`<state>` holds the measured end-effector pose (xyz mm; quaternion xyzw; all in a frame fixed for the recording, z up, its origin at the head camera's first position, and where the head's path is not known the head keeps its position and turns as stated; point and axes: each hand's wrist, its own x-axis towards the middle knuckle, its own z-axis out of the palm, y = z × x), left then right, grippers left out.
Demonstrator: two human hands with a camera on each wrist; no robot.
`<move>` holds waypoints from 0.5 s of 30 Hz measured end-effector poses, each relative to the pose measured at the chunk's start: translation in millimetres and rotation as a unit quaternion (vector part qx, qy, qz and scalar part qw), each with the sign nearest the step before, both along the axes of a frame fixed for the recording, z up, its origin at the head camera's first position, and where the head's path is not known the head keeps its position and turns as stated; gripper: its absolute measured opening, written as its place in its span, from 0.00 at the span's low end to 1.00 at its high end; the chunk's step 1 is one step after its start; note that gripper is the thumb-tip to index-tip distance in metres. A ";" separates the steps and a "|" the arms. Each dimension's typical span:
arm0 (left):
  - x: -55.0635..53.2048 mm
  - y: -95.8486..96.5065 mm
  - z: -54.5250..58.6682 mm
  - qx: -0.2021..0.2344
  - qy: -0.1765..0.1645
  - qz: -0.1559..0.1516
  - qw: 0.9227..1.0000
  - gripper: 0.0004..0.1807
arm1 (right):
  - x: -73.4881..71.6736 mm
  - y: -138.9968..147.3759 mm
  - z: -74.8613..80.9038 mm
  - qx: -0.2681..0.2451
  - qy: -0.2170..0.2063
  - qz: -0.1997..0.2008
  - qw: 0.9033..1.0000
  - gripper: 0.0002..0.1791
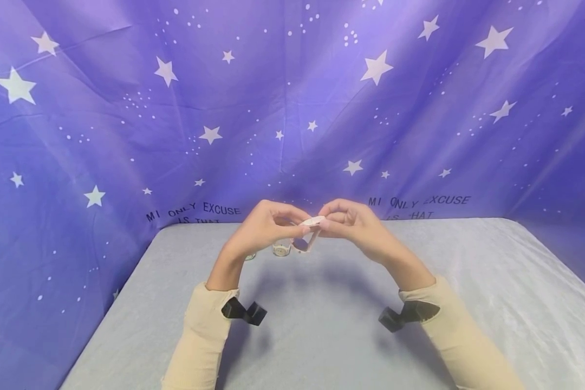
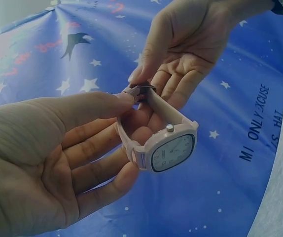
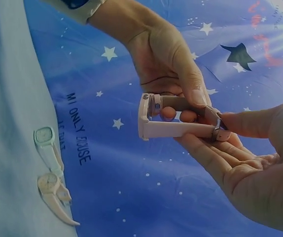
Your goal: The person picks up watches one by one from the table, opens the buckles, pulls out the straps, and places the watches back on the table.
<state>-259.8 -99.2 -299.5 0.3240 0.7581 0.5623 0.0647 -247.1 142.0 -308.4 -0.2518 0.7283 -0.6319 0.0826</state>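
Note:
A pale pink wristwatch (image 2: pixel 173 150) with a rounded-square dial is held up above the table between both hands, its strap looped round. My left hand (image 1: pixel 268 225) pinches one part of the strap near the buckle, thumb on the outside and fingertips inside the loop. From the other side, my right hand (image 1: pixel 356 222) pinches the strap at the metal buckle (image 3: pixel 217 129) between thumb and fingers. The two strap ends overlap there, and fingers partly hide the join. The dial hangs below the hands in the head view.
Behind the hands on the grey cloth-covered table (image 1: pixel 331 336) lie a watch with a mint-green square case (image 3: pixel 45 134) and a cream watch with a round dial (image 3: pixel 48 182). A purple star-printed curtain (image 1: pixel 283 97) hangs along the far edge.

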 end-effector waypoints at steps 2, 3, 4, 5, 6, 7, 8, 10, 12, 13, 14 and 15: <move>-0.5 -0.7 0.3 0.002 0.004 0.001 1.000 0.11 | -1.5 0.2 -0.4 -0.014 -0.009 0.007 1.000 0.09; -0.8 -0.9 0.3 0.004 0.003 -0.001 1.000 0.11 | -1.9 0.0 -0.5 -0.018 -0.012 0.009 1.000 0.09; -0.7 -0.9 0.4 0.006 -0.002 -0.003 1.000 0.11 | -2.3 -0.3 -0.6 -0.020 -0.011 0.011 1.000 0.09; -0.8 -1.0 0.4 0.007 -0.005 -0.004 1.000 0.11 | -2.1 -0.9 -0.4 -0.018 -0.008 0.010 1.000 0.09; -0.8 -0.9 0.2 0.008 -0.007 -0.005 1.000 0.11 | -1.8 -1.7 -0.2 -0.015 -0.005 0.007 1.000 0.09; -0.8 -0.8 0.0 0.008 -0.008 -0.004 1.000 0.11 | -1.4 -2.6 0.0 -0.010 0.001 0.004 1.000 0.10; -0.8 -0.5 -0.2 0.005 -0.006 -0.003 1.000 0.11 | -0.4 -3.7 0.6 0.000 0.009 -0.002 1.000 0.11; -0.8 0.0 -0.5 -0.004 -0.001 0.002 1.000 0.10 | 1.7 -5.4 1.8 0.023 0.027 -0.016 0.999 0.12; -0.6 0.5 -0.6 -0.017 0.006 0.009 1.000 0.10 | 4.1 -7.0 3.3 0.045 0.042 -0.031 0.998 0.12; -0.4 0.8 -0.5 -0.023 0.006 0.010 1.000 0.10 | 5.1 -7.6 4.0 0.054 0.051 -0.037 0.997 0.12; -0.2 1.2 -0.5 -0.030 0.001 0.010 1.000 0.10 | 6.2 -8.2 4.7 0.063 0.058 -0.042 0.995 0.11; -0.2 1.4 -0.7 -0.035 -0.003 0.009 0.999 0.11 | 7.1 -8.9 5.3 0.069 0.063 -0.046 0.995 0.10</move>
